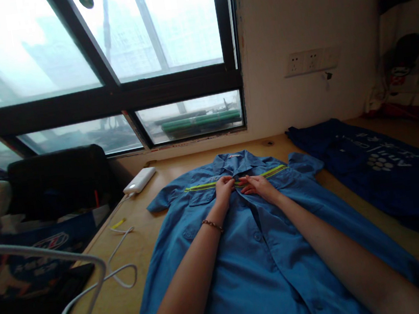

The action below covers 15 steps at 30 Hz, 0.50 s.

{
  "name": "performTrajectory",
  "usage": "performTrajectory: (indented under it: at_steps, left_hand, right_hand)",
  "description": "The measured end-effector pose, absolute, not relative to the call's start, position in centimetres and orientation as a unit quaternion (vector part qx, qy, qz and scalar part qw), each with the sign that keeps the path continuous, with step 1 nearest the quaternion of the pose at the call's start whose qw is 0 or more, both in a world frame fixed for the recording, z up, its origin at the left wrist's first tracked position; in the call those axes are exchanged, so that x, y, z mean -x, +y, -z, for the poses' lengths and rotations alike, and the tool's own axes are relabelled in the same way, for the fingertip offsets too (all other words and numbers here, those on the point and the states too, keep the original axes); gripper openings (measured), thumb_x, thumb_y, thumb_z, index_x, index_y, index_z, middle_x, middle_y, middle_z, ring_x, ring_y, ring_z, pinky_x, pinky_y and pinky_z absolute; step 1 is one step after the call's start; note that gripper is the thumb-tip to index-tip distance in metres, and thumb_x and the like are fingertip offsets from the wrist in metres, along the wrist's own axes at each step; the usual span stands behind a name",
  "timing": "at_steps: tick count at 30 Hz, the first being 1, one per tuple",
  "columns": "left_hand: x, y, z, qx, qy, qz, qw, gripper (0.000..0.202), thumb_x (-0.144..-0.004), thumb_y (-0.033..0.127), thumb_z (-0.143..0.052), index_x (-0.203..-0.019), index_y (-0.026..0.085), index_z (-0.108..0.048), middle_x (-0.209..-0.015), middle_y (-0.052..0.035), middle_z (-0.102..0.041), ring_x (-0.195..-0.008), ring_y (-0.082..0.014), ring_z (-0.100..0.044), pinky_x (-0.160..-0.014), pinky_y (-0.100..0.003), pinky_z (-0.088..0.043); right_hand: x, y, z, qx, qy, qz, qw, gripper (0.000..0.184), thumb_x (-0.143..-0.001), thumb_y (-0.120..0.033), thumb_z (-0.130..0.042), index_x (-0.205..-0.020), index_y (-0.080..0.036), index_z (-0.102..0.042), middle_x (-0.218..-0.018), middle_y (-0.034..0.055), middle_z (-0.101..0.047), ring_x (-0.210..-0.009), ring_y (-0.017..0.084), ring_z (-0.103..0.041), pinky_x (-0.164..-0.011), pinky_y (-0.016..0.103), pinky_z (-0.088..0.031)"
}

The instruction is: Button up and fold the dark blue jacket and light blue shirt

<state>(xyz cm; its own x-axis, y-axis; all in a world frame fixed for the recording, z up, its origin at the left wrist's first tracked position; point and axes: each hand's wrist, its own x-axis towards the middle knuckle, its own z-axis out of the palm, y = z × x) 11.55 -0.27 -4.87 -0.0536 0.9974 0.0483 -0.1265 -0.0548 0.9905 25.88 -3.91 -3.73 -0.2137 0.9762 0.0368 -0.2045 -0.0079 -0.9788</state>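
Note:
A blue short-sleeved work shirt lies face up on the wooden table, its collar toward the window wall. A yellow-green stripe runs across its chest. My left hand, with a beaded bracelet at the wrist, pinches the shirt's front edge at that stripe. Close beside it, my right hand grips the opposite front edge, fingers bent. Below the hands the front hangs partly open, and a button shows on one side. Whatever small part lies between my fingertips is hidden.
On the table, a white power bank lies to the left with a white cable trailing from it. A dark blue printed cloth covers the right side. Wall sockets sit above, and a black chair stands at left.

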Motion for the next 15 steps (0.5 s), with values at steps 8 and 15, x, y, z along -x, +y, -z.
performTrajectory:
  at_steps: [8, 15]
  left_hand:
    - [-11.5, -0.47, 4.68, -0.419, 0.435, -0.569, 0.559, 0.023, -0.059, 0.015, -0.061, -0.08, 0.013, -0.049, -0.062, 0.0002, -0.056, -0.053, -0.0116, -0.056, -0.053, -0.023, -0.043]
    - [-11.43, -0.37, 4.55, -0.4, 0.433, -0.569, 0.573, 0.025, -0.058, 0.012, -0.061, -0.08, 0.013, -0.05, -0.062, -0.0001, -0.055, -0.054, -0.0115, -0.055, -0.052, -0.022, -0.042]
  right_hand:
    - [-25.87, -3.89, 3.87, 0.383, -0.515, -0.58, 0.502, 0.031, -0.084, -0.034, -0.044, -0.107, -0.018, -0.056, -0.092, 0.0063, -0.064, -0.064, 0.012, -0.062, -0.059, 0.025, -0.052]
    - [-25.61, -4.18, 3.15, 0.401, -0.503, -0.594, 0.483, 0.033, -0.084, -0.031, -0.043, -0.111, -0.016, -0.054, -0.069, 0.0023, -0.064, -0.056, 0.009, -0.059, -0.057, 0.022, -0.049]
